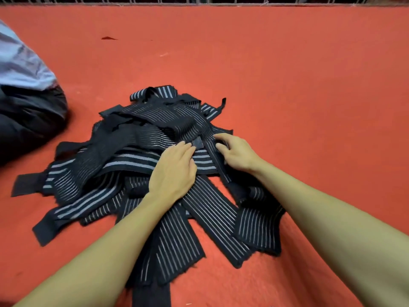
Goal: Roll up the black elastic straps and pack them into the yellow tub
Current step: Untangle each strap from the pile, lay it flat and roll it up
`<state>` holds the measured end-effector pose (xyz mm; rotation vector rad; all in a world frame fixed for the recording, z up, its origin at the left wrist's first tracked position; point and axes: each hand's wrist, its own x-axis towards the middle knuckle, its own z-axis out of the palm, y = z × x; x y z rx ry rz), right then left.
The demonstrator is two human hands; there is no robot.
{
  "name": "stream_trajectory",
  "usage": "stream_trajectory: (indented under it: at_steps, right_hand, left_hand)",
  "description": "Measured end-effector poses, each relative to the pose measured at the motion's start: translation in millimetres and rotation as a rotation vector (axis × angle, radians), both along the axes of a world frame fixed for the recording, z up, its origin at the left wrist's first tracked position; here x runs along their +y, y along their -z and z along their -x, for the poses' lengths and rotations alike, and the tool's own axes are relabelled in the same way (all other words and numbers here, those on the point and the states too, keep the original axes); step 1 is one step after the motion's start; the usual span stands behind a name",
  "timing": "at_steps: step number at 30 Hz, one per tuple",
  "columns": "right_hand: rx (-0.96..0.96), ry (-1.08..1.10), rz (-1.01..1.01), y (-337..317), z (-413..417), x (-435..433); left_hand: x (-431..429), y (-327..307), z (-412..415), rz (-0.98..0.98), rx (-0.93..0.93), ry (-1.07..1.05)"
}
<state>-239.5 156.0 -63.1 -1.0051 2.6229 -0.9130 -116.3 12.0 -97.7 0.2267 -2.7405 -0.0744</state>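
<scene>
A tangled pile of black elastic straps (pixel 124 151) with pale grey stripes lies on the red carpet. My left hand (pixel 173 171) lies palm down on top of the pile, fingertips touching a narrow black strap end (pixel 197 144). Just to its right, my right hand (pixel 235 151) has its fingers curled down onto a narrow strap (pixel 218 161) that runs toward me; whether it grips that strap is unclear. Several flat straps (pixel 210 218) fan out toward me under my forearms. No yellow tub is in view.
Red carpet (pixel 298 85) surrounds the pile on all sides. Another person, in a pale blue top and dark trousers (pixel 26 111), sits at the left edge. A white metal railing (pixel 199 1) runs along the far edge.
</scene>
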Motion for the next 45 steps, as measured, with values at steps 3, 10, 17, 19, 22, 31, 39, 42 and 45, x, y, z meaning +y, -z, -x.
stream_trajectory:
  at_steps: [3, 10, 17, 19, 22, 31, 39, 42, 45]
  right_hand:
    - [0.022, 0.004, -0.028, 14.0, 6.9, -9.8]
    - [0.021, 0.088, 0.089, 24.6, 14.5, -13.9]
    - [0.108, 0.252, 0.371, 20.5, 3.0, 6.5]
    - [0.083, 0.212, 0.339, 20.4, 2.5, 20.1]
    - [-0.004, 0.155, 0.363, 18.4, -1.1, 42.0]
    - [-0.116, 0.188, 0.451, -10.4, -28.2, 77.2]
    - [-0.205, 0.107, 0.587, -71.3, -54.1, 134.0]
    - [-0.238, 0.049, 0.654, -93.3, -65.8, 161.2]
    - [-0.167, 0.077, 0.689, -107.6, -74.1, 182.1]
  left_hand:
    - [-0.7, -1.3, 1.8, 0.032, -0.007, -0.001]
    - [-0.1, -2.4, 3.5, 0.067, -0.020, -0.016]
    - [-1.0, -1.5, 4.5, 0.074, -0.018, -0.021]
    - [-1.1, -2.1, 4.3, 0.080, -0.013, -0.020]
    - [-0.7, -2.8, 4.6, 0.098, -0.013, -0.009]
    - [33.9, -32.5, 0.5, -0.262, 0.016, 0.047]
    - [107.2, -98.7, -4.1, -1.054, 0.002, 0.170]
    - [133.0, -120.7, -4.4, -1.131, -0.052, 0.236]
    - [155.0, -130.8, -6.6, -1.168, -0.150, 0.262]
